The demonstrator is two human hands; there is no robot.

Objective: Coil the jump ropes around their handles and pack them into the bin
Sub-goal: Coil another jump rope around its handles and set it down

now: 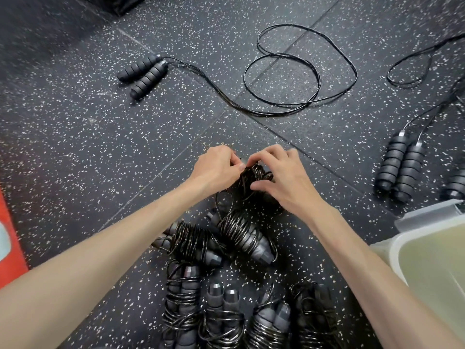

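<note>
Mid-floor, left hand [217,167] and right hand [276,173] both pinch the rope bundle [247,187], fingers curled on its coils. Probably tucking the tail, view's cluttered. Keep wraps tight, lock the end under. Bin [392,250] near right.

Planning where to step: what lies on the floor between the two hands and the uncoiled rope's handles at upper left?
Head view: only bare speckled floor between the hands and those handles.

Floor [75,117]: black rubber, white-speckled. Jump rope handles [143,74]: dark grey foam, ribbed. Cords [299,71]: glossy black. Bin [392,250], right of fingers: translucent whitish. Left-edge object [10,243]: red-orange.
</note>
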